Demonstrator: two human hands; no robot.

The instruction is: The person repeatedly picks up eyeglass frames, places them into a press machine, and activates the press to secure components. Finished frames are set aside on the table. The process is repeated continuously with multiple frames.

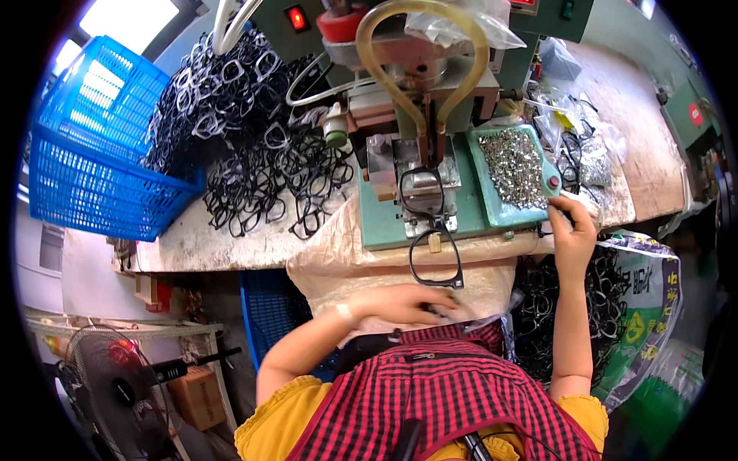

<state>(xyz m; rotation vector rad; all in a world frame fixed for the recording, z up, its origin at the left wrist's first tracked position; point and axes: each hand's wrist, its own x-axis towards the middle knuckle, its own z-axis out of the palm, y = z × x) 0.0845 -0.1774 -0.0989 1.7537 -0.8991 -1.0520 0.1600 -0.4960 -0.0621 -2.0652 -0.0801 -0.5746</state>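
A black eyeglass frame [435, 257] hangs at the machine's metal fixture [432, 203], one lens rim up against the fixture and the other lower, over the front edge. Just below it is my left hand [411, 303], its fingers smeared by motion, with something dark by them that I cannot make out. At the right side of a green tray [475, 165] full of small shiny metal parts [513, 165], my right hand [573, 224] has its thumb and fingertips drawn together. Whatever they pinch is too small to tell. A dark red knob [553, 182] sits just above these fingertips.
Black eyeglass frames [254, 184] lie heaped on the left of the table beside blue plastic baskets [92, 184]. More frames fill a sack [642, 307] at lower right. A standing fan [115, 384] is at lower left. A yellowish hose [365, 38] loops before the machine.
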